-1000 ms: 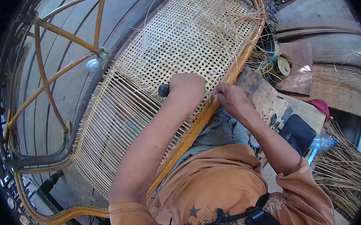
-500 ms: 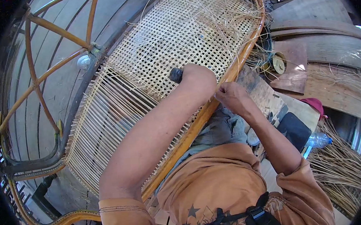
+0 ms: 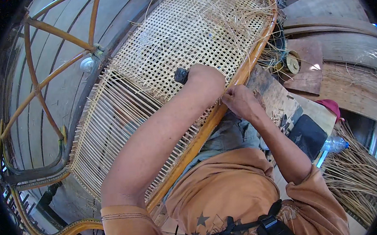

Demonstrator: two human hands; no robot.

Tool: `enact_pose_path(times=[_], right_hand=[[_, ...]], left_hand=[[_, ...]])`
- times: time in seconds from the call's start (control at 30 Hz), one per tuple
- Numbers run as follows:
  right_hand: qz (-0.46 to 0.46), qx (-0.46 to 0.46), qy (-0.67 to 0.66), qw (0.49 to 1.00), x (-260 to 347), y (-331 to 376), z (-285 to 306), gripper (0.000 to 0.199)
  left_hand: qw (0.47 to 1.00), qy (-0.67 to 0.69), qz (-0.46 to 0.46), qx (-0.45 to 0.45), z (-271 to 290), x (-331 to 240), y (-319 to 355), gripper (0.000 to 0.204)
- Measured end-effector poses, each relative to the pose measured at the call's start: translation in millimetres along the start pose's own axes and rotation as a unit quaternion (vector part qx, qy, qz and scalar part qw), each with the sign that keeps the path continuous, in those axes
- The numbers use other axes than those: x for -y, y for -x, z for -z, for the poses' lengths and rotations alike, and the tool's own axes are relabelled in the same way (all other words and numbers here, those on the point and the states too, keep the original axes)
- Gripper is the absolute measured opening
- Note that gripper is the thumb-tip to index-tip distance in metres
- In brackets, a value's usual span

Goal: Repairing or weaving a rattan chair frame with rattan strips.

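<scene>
A curved rattan frame (image 3: 217,119) lies across in front of me, filled with woven cane mesh (image 3: 178,35). Toward the left the mesh gives way to parallel cane strands (image 3: 110,118) in one direction. My left hand (image 3: 203,76) rests over the mesh near the frame's near rail, closed round a tool with a dark, stubby handle (image 3: 181,75); the tool's far end is hidden by the hand. My right hand (image 3: 239,100) is just outside the rail, close to the left, fingers pinched together at the rail's edge. What they pinch is too small to make out.
Loose cane ends (image 3: 238,18) tangle over the mesh's far right. A frame of rattan poles (image 3: 60,32) stands at the left. On the right are wooden boards (image 3: 337,50), an open tin (image 3: 293,62), a dark flat case (image 3: 307,131), a plastic bottle (image 3: 335,144) and a bundle of cane (image 3: 354,171).
My left hand and the dark handle have shifted slightly left, with the handle turned a little. My right hand has moved slightly, its fingers still pinched at the rail.
</scene>
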State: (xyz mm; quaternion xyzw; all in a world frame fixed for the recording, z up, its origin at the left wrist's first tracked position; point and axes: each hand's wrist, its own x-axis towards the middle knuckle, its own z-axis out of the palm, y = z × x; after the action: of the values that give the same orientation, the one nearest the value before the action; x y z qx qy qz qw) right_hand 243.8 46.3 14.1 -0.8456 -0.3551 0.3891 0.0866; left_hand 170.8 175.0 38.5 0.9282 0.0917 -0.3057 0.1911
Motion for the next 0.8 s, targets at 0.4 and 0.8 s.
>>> enact_pose_path(times=[0.4,0.8], right_hand=[[0.145,-0.156,0.152,0.965,-1,1,-24,0.005],[0.226,0.04,-0.132,0.964,12,-11,-12,0.023]], left_hand=[[0.998,0.037,0.056,-0.013,-13,9,-2,0.023],[0.987,0.078,0.124,-0.063,-16,36,61,0.037]])
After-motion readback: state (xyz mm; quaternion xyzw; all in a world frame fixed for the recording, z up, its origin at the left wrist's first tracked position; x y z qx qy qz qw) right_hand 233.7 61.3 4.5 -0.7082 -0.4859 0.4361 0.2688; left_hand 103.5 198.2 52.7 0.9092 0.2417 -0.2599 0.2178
